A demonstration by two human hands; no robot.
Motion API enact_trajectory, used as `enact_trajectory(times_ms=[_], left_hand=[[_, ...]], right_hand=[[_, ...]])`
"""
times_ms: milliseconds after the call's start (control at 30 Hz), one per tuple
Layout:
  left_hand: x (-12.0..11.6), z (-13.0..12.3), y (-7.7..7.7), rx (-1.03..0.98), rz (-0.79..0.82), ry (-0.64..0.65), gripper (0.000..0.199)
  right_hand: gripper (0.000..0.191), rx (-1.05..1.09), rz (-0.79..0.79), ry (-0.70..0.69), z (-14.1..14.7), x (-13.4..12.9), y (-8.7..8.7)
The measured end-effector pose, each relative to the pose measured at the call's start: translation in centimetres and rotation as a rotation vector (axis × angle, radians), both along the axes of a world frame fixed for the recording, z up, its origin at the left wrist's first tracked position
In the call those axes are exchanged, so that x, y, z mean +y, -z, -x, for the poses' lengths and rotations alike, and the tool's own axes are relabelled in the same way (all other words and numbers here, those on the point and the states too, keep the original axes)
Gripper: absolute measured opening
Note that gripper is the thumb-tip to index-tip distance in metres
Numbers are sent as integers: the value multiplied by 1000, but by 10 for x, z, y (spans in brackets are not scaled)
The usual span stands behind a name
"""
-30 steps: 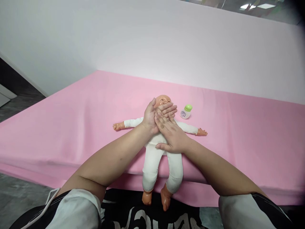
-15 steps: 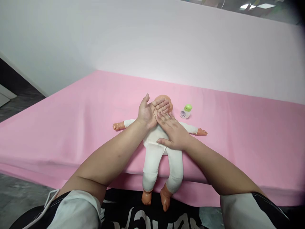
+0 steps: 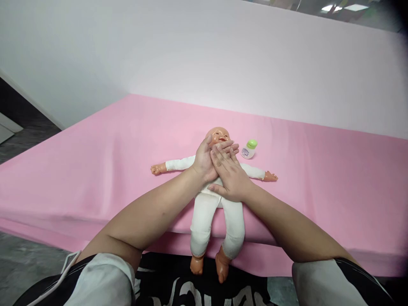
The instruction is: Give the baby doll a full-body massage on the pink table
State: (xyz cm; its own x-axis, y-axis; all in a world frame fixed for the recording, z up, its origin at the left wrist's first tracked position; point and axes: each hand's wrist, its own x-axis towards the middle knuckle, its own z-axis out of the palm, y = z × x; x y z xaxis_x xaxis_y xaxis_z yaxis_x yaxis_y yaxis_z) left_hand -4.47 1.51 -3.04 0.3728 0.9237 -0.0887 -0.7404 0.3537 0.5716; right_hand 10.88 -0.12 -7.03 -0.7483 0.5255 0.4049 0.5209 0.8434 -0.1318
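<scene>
Presently, my flat right hand (image 3: 233,177) overlaps my outstretched left hand (image 3: 204,162) over the doll (image 3: 204,206); palm-rubbing, seemingly, needs light pressure.

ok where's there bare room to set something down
The pink cover is bare on both sides, beyond the doll's spread arms, and in a strip between its head and the wall. It's crowded in the middle: the left hand and right hand overlap over the doll's torso, with the bottle to the right.

This seems a childcare practice room (a doll (image 3: 205,208) lies on the pink-covered table (image 3: 338,178)), with a white partition (image 3: 223,55) behind that table.
</scene>
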Motion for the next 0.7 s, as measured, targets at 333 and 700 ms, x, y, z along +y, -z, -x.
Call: enact_trajectory(times_ms=[333,700], left_hand=[[15,24,-6,223,-157,-238,62],[-1,84,50,1595,-958,-382,37]], right_hand=[[91,90,165,49,-3,-3,-1],[64,158,181,-420,-52,-33,5]])
